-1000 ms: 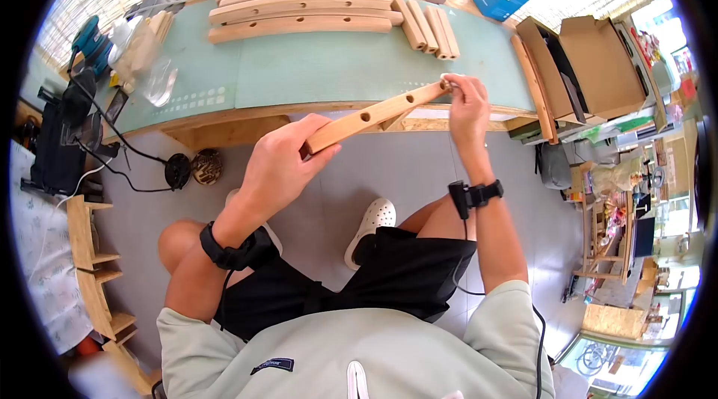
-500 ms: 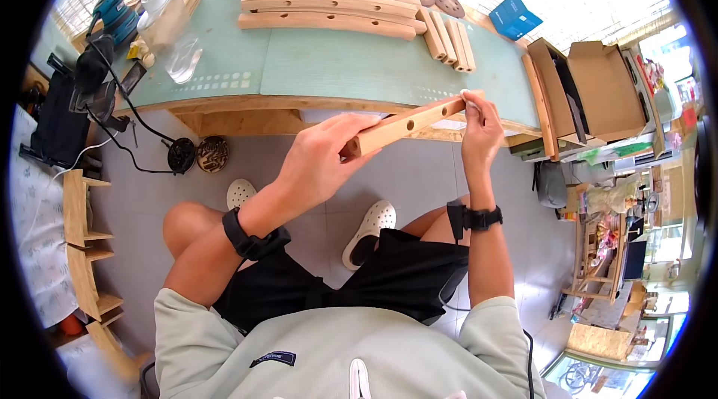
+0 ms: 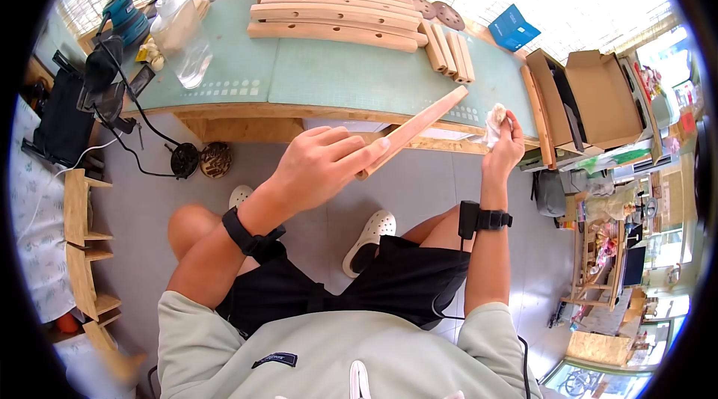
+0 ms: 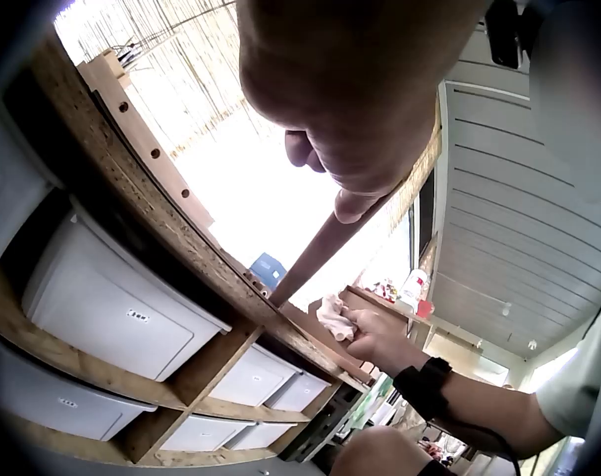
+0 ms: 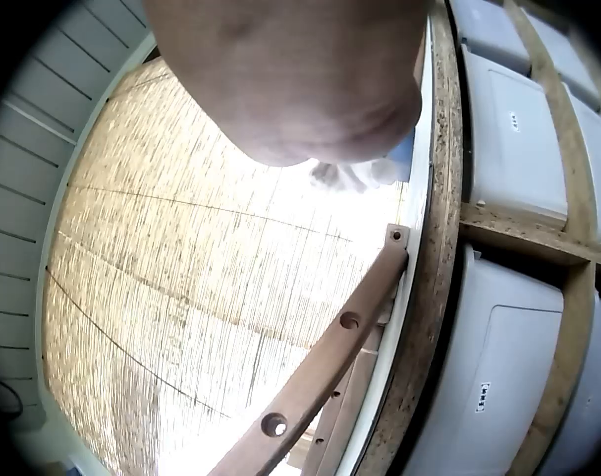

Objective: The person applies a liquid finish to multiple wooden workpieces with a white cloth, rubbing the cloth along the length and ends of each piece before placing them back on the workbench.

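Observation:
My left hand (image 3: 318,163) grips the near end of a pale wooden bar (image 3: 420,126), raised in front of the bench's front edge. The bar slants up to the right, its far end overlapping the green bench top in the head view. Round holes run along one face of this bar (image 4: 332,245), (image 5: 315,377) in the right wrist view. My right hand (image 3: 504,152) pinches a crumpled white cloth (image 3: 494,124) between thumb and fingers, to the right of the bar and apart from it. In the left wrist view the cloth (image 4: 334,317) bunches out beyond the fingertips.
Several long drilled bars (image 3: 336,14) and several short ones (image 3: 449,51) lie on the green bench top (image 3: 329,74). A blue folded card (image 3: 514,27) and an open cardboard box (image 3: 606,100) are at right; a clear bottle (image 3: 179,36) and a sander (image 3: 126,16) at left.
My right hand has left the bar's far end and moved right with the cloth. My left hand has shifted right and turned the bar, so its holes no longer face the head camera.

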Motion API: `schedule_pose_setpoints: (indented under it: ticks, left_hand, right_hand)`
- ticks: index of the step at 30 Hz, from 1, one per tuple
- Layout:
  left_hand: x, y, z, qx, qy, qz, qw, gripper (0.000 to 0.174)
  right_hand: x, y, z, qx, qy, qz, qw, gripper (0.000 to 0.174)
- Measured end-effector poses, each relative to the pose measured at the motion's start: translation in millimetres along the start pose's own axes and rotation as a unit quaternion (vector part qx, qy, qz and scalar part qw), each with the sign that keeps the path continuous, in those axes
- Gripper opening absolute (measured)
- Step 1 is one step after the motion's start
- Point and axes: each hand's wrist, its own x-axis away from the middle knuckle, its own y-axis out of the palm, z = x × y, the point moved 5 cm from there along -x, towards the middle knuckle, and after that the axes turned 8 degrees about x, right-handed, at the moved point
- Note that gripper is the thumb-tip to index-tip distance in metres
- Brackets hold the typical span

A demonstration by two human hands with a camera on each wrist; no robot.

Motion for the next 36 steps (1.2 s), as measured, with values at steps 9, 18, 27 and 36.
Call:
schedule_pose_setpoints:
  ticks: [9, 18, 27, 36]
  left_hand:
    - [2.0, 2.5, -1.9, -0.027, 0.023, -0.047, 0.998, 0.048]
    - [4.4, 0.4, -14.1, 0.0, -0.031, -0.046, 0.998, 0.044]
    - [-19.2, -55.9, -20.3, 0.435, -0.121, 0.246, 0.858, 0.035]
    - [-3.6, -19.2, 9.3, 0.362, -0.254, 0.018, 0.897, 0.039]
  right_hand:
    - [69.5, 63.7, -65.6, 0.195, -0.165, -0.157, 0.954, 0.019]
    - [145.0, 95.8, -91.6, 0.251, -0.414, -0.213, 0.849, 0.029]
    - [78.5, 53.0, -52.2, -0.13, 0.083, -0.196, 0.968, 0.023]
    - [144.4, 84.9, -109.7, -0.219, 0.105, -0.339, 0.909, 0.031]
